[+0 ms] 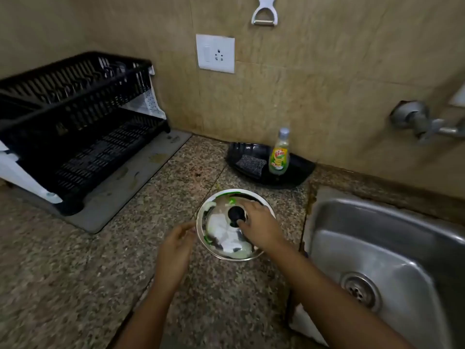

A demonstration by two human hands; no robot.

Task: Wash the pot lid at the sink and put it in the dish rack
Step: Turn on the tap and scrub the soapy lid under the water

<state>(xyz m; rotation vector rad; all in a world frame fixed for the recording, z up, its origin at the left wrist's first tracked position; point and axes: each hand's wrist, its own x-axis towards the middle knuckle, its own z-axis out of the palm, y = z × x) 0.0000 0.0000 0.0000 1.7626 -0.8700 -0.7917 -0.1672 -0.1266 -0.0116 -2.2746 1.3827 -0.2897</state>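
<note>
A steel pot lid [221, 230] with a black knob [236, 214] lies on the granite counter, smeared with white and green residue. My right hand [261, 226] rests on the lid, fingers curled around the knob. My left hand [176, 244] hovers at the lid's left rim, fingers apart, almost touching it. The steel sink [392, 250] lies to the right of the lid. The black two-tier dish rack [75, 122] stands at the back left.
A black tray [299, 170] against the wall holds a dish-soap bottle [279, 153] and a scrub pad [251, 163]. A tap [425, 123] sticks out of the wall above the sink. A wall socket [215, 53] and a peeler [264, 13] are on the tiled wall.
</note>
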